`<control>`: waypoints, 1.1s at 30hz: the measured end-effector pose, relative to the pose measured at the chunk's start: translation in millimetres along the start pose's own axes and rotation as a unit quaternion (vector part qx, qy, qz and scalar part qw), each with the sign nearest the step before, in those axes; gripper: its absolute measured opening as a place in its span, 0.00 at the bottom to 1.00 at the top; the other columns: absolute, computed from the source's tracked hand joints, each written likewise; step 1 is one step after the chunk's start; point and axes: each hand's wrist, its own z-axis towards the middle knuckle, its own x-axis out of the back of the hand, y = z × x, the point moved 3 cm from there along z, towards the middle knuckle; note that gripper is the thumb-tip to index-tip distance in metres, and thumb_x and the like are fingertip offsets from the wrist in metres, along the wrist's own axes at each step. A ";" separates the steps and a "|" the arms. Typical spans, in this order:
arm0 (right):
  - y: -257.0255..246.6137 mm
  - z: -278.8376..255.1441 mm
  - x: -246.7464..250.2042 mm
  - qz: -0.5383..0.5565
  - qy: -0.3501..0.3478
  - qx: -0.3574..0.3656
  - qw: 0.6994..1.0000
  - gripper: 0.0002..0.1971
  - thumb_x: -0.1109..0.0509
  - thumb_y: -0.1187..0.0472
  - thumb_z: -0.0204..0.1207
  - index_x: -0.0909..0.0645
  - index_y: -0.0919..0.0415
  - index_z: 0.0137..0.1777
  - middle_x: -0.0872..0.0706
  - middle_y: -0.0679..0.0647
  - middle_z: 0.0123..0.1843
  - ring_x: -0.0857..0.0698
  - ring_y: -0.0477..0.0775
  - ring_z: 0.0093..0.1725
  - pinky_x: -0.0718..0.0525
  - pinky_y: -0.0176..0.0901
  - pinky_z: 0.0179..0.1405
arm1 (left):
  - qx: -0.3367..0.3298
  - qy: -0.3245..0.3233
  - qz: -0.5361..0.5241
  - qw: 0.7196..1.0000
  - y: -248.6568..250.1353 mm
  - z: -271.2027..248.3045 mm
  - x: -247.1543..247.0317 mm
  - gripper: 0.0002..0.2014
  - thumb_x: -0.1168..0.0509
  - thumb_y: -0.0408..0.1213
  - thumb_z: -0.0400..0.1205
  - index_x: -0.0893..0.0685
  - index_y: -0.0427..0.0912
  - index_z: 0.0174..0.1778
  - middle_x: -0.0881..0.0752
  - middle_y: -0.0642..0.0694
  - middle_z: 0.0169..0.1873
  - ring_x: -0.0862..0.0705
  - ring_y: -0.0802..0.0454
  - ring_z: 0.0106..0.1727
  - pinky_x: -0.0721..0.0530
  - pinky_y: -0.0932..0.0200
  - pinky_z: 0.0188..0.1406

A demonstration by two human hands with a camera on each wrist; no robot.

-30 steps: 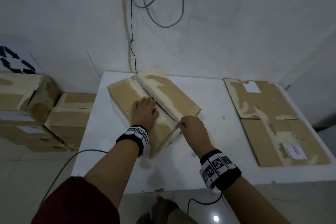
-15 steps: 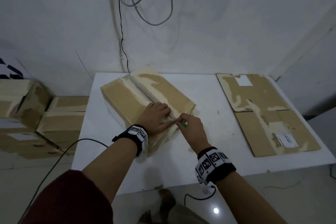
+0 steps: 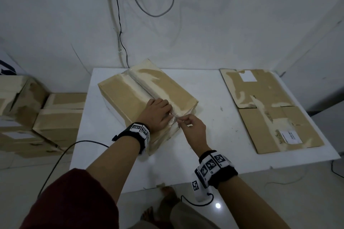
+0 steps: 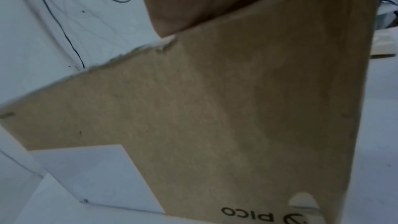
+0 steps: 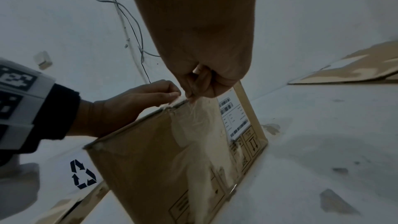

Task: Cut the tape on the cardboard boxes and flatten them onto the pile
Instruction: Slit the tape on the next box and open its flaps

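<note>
A taped cardboard box (image 3: 126,95) lies on the white table (image 3: 214,145). Clear tape (image 3: 143,87) runs along its top seam and down its near end (image 5: 193,125). My left hand (image 3: 167,112) sits on the box top beside the seam, its bent fingers holding the box at the near edge. My right hand (image 3: 179,120) is just in front of it, fingers pinched on a small thin cutter at the seam's near end. The cutter is almost hidden in the fingers. In the right wrist view the right hand (image 5: 191,95) touches the tape at the box's edge (image 5: 150,159).
Flattened cardboard (image 3: 270,113) lies in a pile on the table's right side. Several taped boxes (image 3: 37,117) are stacked on the floor to the left. Cables (image 3: 149,5) hang on the wall behind. A black cable (image 3: 61,154) trails off the table's left edge.
My left hand slid down the box top toward the near edge and bent its fingers at the seam. My right hand rose slightly to the seam's near end.
</note>
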 end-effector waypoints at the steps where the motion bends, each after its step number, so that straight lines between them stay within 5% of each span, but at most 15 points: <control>1: 2.0 -3.7 -2.2 0.006 0.013 -0.001 1.000 0.03 0.25 0.66 0.77 0.14 0.58 0.43 0.13 0.46 0.38 0.17 0.36 0.38 0.21 0.26 0.38 | 0.003 -0.001 0.003 1.000 0.3 -0.1 0.2 0.16 0.46 0.51 0.79 0.19 0.44 0.43 0.20 0.49 0.41 0.22 0.46 0.45 0.34 0.51 0.48; 8: 13.0 -6.2 -10.2 0.056 0.032 -0.077 0.995 0.06 0.24 0.62 0.76 0.16 0.54 0.39 0.12 0.50 0.38 0.18 0.50 0.36 0.21 0.43 0.37 | 0.010 0.013 0.000 1.000 2.5 -3.9 4.5 0.15 0.46 0.51 0.79 0.20 0.45 0.42 0.20 0.50 0.41 0.22 0.47 0.45 0.37 0.51 0.48; 19: 13.3 -13.9 -11.9 0.076 0.039 -0.104 0.991 0.06 0.27 0.63 0.79 0.16 0.57 0.40 0.10 0.57 0.42 0.18 0.50 0.34 0.24 0.35 0.22 | 0.011 0.013 0.005 1.000 6.0 -4.3 6.0 0.16 0.47 0.51 0.79 0.20 0.44 0.41 0.20 0.50 0.41 0.22 0.47 0.47 0.38 0.50 0.49; 28: 2.6 -21.5 10.3 0.022 0.077 0.035 0.996 0.07 0.28 0.67 0.79 0.21 0.67 0.41 0.19 0.50 0.35 0.26 0.41 0.29 0.26 0.28 0.27 | -0.006 -0.017 -0.014 1.000 4.4 -4.5 6.3 0.18 0.47 0.57 0.80 0.16 0.51 0.47 0.20 0.52 0.45 0.22 0.49 0.50 0.40 0.52 0.51; 33: -0.6 -3.3 4.6 0.002 0.015 0.017 1.000 0.06 0.24 0.60 0.78 0.17 0.58 0.41 0.12 0.46 0.40 0.18 0.37 0.39 0.22 0.28 0.36 | -0.026 -0.034 -0.005 0.999 4.0 -7.0 8.6 0.21 0.45 0.65 0.78 0.18 0.52 0.48 0.22 0.52 0.46 0.23 0.51 0.51 0.39 0.50 0.54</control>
